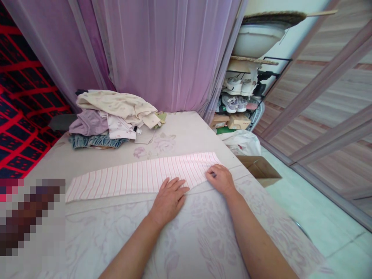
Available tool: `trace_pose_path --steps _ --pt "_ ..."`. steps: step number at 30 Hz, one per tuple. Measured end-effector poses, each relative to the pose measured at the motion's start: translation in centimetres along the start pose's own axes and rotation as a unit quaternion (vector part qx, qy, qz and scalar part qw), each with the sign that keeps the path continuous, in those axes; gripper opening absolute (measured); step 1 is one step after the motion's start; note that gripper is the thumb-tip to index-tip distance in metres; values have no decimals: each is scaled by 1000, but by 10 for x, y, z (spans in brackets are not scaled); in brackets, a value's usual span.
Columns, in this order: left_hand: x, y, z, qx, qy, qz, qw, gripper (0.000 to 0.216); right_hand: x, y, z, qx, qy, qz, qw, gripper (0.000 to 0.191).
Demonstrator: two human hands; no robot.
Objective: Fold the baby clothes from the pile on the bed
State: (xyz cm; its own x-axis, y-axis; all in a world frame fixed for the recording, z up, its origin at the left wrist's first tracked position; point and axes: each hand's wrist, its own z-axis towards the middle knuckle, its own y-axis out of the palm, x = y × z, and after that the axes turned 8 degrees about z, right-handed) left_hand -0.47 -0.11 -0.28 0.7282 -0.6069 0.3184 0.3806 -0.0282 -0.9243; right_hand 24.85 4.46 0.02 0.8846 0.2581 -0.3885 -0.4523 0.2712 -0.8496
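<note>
A pink-and-white striped cloth (136, 177) lies folded in a long band across the bed (186, 135). My left hand (168, 197) rests flat on its near edge, fingers stretched out and together. My right hand (220, 179) sits on the cloth's right end with the fingers curled and pinching the fabric near its corner.
A pile of clothes (112, 118) sits at the bed's far left, against a purple net curtain (162, 54). An open cardboard box (258, 168) and a white bag (242, 141) stand on the floor at right, a shoe rack (241, 97) behind. A blurred patch covers the near left.
</note>
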Motion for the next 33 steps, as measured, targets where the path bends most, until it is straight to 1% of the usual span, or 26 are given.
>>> trace_pose_path --steps 4,6,8,10,11,13,15,16,19,21,23,26,29,33 --pt "1 -2 0 7 -4 -4 1000 32 0 1 -1 18 -10 19 1000 19" --pt "1 -3 0 4 -8 -6 1000 32 2 1 3 55 -6 43 998 21" --pt "2 -4 0 2 -11 -8 1000 32 7 1 12 109 41 51 992 25" --pt "1 -4 0 2 -11 -9 1000 32 15 0 27 134 113 38 984 30" --pt "1 -4 0 3 -11 -10 1000 33 20 1 36 125 147 27 981 34" --pt "1 -3 0 7 -11 -12 1000 33 26 1 53 76 193 3 978 37" --pt "0 -2 -1 11 -10 -14 1000 33 31 0 67 26 208 -15 978 33" --pt "0 -2 -1 13 -10 -15 1000 33 32 0 72 12 207 -21 978 28" --pt "0 -1 -1 12 -9 -19 1000 33 35 -4 82 12 164 -27 986 14" --pt "-1 -1 -1 12 -11 -21 1000 33 36 -6 85 17 132 -25 991 11" --pt "-1 0 -1 14 -10 -22 1000 33 36 -5 86 31 127 -20 991 13" --pt "-1 0 -1 21 -6 -24 999 33 35 0 87 46 150 -31 987 16" --pt "0 -2 -1 21 -6 -27 999 33 31 8 85 17 152 -67 986 18" --pt "2 -4 0 4 -12 -30 999 32 23 6 82 -9 152 -104 983 32"
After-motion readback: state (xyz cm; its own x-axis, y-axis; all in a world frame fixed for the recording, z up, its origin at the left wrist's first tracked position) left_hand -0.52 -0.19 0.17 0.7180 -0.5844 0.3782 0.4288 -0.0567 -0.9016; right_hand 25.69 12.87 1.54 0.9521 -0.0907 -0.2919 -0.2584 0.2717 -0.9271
